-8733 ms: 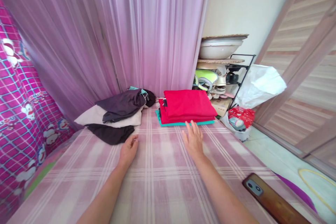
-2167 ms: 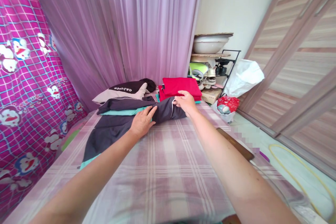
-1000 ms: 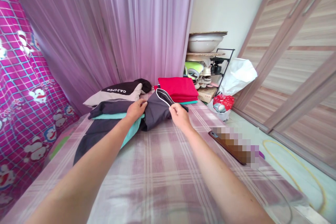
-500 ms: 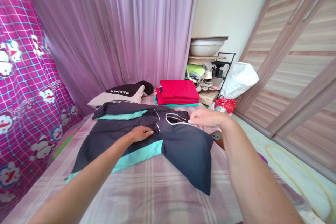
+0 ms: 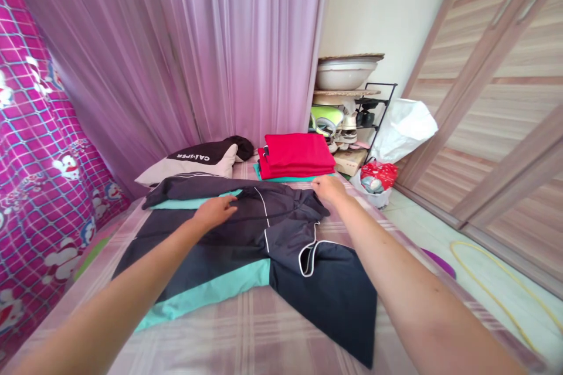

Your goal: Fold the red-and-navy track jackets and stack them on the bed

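A dark shirt (image 5: 229, 228) with turquoise side panels and white piping lies spread on the bed (image 5: 211, 334). Its near sleeve (image 5: 334, 287) stretches toward the front right, and the white-edged neck opening (image 5: 308, 261) faces right. The far side is partly folded over. My left hand (image 5: 216, 211) is over the shirt's far half by a turquoise strip, fingers apart and loosely bent, gripping nothing visible. At the shirt's far right, my right hand (image 5: 329, 188) pinches dark cloth by its edge; the fingertips are partly hidden.
Folded red clothes (image 5: 299, 155) are stacked at the bed's far side. Left of them lies a black and pale CAMPER pillow (image 5: 189, 161). Beyond the bed stand a shoe rack (image 5: 369, 111) with a white basin (image 5: 345, 75), a white bag (image 5: 402, 129) and a wardrobe (image 5: 492, 111).
My left hand has moved away from me and left. My right hand has moved from the neck opening to the shirt's far edge. The neck opening now lies nearer, and the shirt has shifted.
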`<state>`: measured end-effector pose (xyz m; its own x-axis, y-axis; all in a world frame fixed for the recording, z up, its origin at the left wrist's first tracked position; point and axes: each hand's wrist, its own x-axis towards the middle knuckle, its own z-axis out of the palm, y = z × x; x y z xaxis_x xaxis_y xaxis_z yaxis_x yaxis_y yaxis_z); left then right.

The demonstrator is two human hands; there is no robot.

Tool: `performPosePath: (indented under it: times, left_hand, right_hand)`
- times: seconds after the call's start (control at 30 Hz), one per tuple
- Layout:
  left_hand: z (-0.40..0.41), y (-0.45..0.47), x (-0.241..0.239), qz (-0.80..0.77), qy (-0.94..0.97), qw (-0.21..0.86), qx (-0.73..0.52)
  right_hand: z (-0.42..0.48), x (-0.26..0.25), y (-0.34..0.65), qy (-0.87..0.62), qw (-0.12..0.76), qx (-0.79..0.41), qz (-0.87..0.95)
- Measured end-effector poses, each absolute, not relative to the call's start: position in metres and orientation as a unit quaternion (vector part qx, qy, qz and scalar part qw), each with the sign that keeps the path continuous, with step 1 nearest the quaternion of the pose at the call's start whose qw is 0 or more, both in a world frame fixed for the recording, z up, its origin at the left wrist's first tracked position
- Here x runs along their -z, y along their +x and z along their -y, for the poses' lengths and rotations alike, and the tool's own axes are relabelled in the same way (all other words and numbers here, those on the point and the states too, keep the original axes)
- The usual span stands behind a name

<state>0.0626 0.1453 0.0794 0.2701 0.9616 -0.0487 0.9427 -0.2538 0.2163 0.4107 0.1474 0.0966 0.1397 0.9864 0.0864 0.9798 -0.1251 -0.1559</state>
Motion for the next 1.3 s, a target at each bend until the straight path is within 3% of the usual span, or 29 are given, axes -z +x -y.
performPosePath:
  times: [0.07,0.2,0.5,0.73,0.83,1.03,1.13,1.3]
  left_hand:
    - [-0.162,0.053,-0.086,-0.659,0.749,0.039,-0.059]
    - [-0.189,0.041,-0.085,-0.705,0.709,0.02,0.002]
    - [-0.199,0.038,-0.074,-0.657,0.745,-0.079,0.081]
    - [-0.225,0.021,-0.165,-0.715,0.684,-0.139,-0.04]
    - [-0.244,0.026,-0.182,-0.733,0.659,-0.135,-0.101]
    - [-0.233,0.033,-0.12,-0.702,0.69,-0.076,-0.159]
    - [-0.193,0.033,-0.069,-0.607,0.775,-0.098,-0.145]
    - [-0.109,0.044,-0.011,-0.529,0.84,-0.039,-0.115]
  right_hand:
    - [-0.162,-0.09,0.409,-0.74,0.085,-0.028,0.666]
    - [-0.187,-0.073,0.406,-0.728,0.078,-0.051,0.679]
    - [-0.194,-0.062,0.411,-0.711,0.021,-0.089,0.697]
    - [-0.203,-0.122,0.404,-0.696,0.177,0.102,0.688]
    - [-0.221,-0.128,0.394,-0.7,0.204,0.11,0.676]
    - [-0.218,-0.102,0.404,-0.702,0.193,0.065,0.682]
    - [-0.188,-0.084,0.427,-0.711,0.126,0.01,0.692]
    - [-0.124,-0.06,0.469,-0.678,0.011,-0.183,0.712]
